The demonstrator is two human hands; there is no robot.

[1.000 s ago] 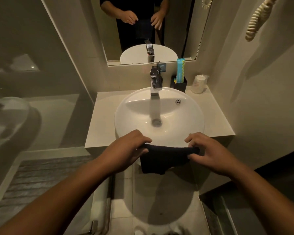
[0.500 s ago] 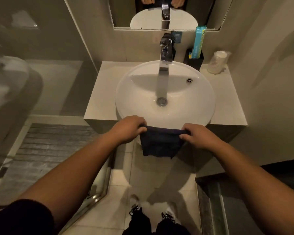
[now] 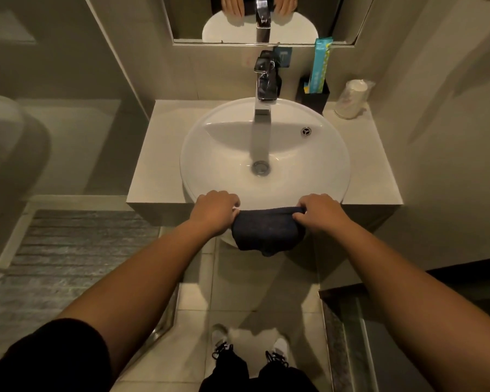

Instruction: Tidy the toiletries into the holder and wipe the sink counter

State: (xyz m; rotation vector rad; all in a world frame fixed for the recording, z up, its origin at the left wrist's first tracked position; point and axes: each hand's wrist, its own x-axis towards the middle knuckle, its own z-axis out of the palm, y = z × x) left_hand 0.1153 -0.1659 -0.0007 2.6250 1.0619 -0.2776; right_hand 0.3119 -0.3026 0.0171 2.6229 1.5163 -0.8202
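A dark blue cloth (image 3: 267, 231) hangs over the near rim of the round white sink (image 3: 218, 154). My left hand (image 3: 215, 210) grips its left end and my right hand (image 3: 320, 212) grips its right end, both closed on the top edge. A black holder (image 3: 315, 99) stands at the back right of the beige counter (image 3: 371, 165), with a tall teal toothpaste box (image 3: 320, 66) upright inside it. Beside it a wrapped white cup (image 3: 351, 99) rests on the counter.
A chrome faucet (image 3: 263, 86) rises behind the basin, under a mirror (image 3: 187, 18). A glass shower partition (image 3: 68, 108) borders the counter's left side, and a wall closes the right. My shoes (image 3: 249, 349) stand on the tiled floor below.
The view has tilted further down and closer over the sink. Both hands stay closed on the cloth at the basin's near rim, now a bit nearer together.
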